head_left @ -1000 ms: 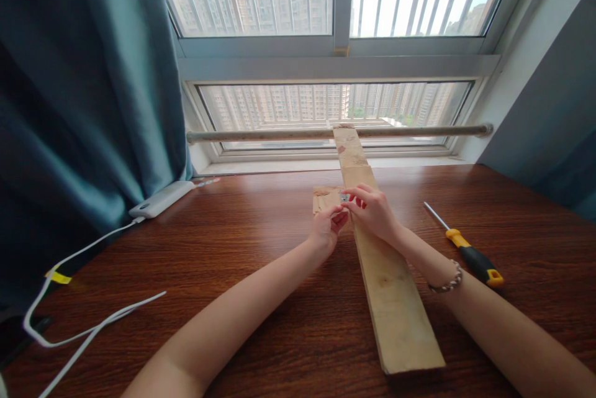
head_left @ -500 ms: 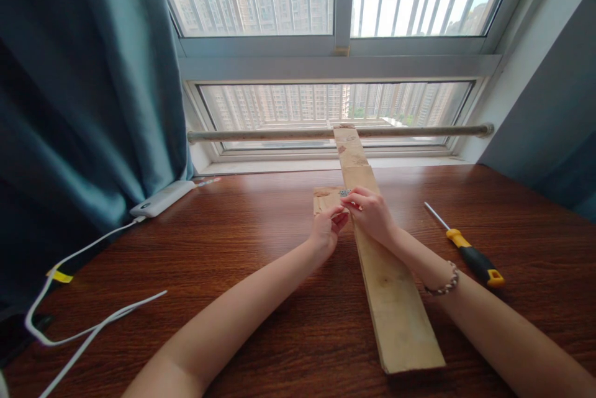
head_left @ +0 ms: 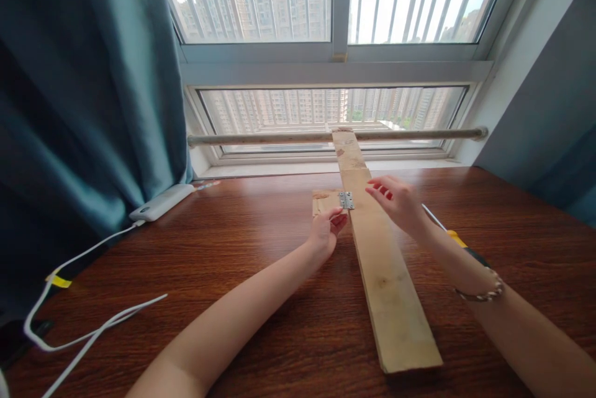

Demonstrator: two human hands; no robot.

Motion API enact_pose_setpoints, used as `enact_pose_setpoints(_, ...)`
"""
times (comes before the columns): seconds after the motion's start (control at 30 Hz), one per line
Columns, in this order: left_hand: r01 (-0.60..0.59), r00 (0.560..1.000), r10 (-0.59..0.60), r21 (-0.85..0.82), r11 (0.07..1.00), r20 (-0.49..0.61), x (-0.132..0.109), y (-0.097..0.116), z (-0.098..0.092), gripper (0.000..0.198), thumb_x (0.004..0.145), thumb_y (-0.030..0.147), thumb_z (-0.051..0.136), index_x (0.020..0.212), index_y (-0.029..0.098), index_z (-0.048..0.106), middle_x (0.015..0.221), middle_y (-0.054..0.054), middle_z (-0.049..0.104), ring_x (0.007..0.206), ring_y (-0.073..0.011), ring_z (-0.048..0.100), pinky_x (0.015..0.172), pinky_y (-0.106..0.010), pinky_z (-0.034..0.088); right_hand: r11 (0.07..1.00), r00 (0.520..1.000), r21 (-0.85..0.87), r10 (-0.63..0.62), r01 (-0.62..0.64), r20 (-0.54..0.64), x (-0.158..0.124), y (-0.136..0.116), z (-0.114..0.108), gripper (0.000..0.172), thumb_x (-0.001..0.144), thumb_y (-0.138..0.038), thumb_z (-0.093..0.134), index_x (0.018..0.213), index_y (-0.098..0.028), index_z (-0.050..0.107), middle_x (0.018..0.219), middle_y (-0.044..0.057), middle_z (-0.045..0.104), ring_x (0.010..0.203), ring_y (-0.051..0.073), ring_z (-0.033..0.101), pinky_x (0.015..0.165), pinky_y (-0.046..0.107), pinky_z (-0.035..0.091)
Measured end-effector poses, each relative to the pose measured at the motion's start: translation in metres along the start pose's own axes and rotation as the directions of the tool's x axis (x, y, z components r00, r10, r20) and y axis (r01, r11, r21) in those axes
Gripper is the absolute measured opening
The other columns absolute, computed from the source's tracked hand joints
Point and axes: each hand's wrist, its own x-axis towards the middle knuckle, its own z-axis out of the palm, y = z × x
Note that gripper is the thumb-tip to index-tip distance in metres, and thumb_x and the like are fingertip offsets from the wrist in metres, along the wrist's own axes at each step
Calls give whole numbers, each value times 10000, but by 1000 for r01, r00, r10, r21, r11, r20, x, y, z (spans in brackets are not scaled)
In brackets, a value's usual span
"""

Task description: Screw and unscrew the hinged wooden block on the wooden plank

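A metal hinge (head_left: 346, 200) lies open across the joint between a small wooden board (head_left: 325, 200) and a long wooden plank (head_left: 391, 286). My left hand (head_left: 326, 231) is closed at the small board's near edge, with its thumb by the hinge's lower edge. Its other fingers curl beneath and are partly hidden. Over the plank, right of the hinge, my right hand (head_left: 397, 204) hovers with thumb and fingers drawn together. Whatever may be between those fingertips is too small to make out. A screwdriver (head_left: 459, 239) with a yellow and black handle lies partly behind my right forearm.
The plank's far end reaches a horizontal metal rail (head_left: 279, 138) before the window. On the brown table (head_left: 242, 230), a white power strip or power bank (head_left: 162, 202) and its white cable (head_left: 88, 253) lie at left. A blue curtain (head_left: 93, 75) hangs there.
My right hand has moved right and slightly up, away from the hinge, uncovering it. It now partly hides the screwdriver. My left hand has stayed in place.
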Motion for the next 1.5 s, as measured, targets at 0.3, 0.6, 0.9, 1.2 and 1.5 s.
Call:
enact_pose_setpoints(0.3, 20, 1000, -20, -22, 1000, 9, 4, -3, -3, 109, 618, 25, 605, 630, 133, 599, 630, -27, 654, 533, -92, 573, 588, -213, 460, 337, 877, -935, 476, -108, 70, -124, 58, -57, 440, 839, -325, 523, 1211, -92, 505, 820, 180, 588, 700, 335, 602, 520, 371, 435)
enact_pose_setpoints(0.6, 15, 1000, -14, -31, 999, 13, 2, -2, -3, 113, 621, 11, 604, 645, 122, 605, 637, -32, 657, 531, -95, 576, 582, -212, 469, 711, 863, -620, 494, -331, 106, -122, 86, -66, 403, 863, -200, 382, 1223, -193, 563, 716, 108, 607, 621, 253, 620, 596, 389, 496)
enact_pose_setpoints(0.9, 21, 1000, -21, -28, 999, -2, 1, 0, -1, 124, 617, 9, 613, 654, 126, 596, 631, -35, 652, 524, -100, 577, 592, -224, 486, 342, 888, 907, 455, -245, 69, 13, -7, -101, 434, 651, -40, 485, 1026, -218, 611, 1080, 54, 644, 1029, 186, 604, 857, 306, 530)
enact_pose_setpoints(1.2, 19, 1000, -18, -26, 999, 6, 0, 0, -1, 138, 613, 1, 607, 654, 130, 582, 612, -22, 643, 517, -95, 573, 576, -218, 480, 501, 918, 865, 350, -15, -187, 27, -37, -53, 156, 759, -343, 636, 866, -230, 635, 621, -30, 547, 471, 62, 478, 389, 185, 381)
enact_pose_setpoints(1.5, 22, 1000, -22, -37, 999, 3, -3, 1, 2, 132, 616, -1, 592, 618, 132, 585, 587, -14, 633, 521, -93, 568, 589, -220, 468, 733, 921, 663, 347, -149, -176, 10, -37, -35, 286, 753, -448, 641, 663, -176, 628, 417, -38, 504, 326, 63, 404, 320, 204, 264)
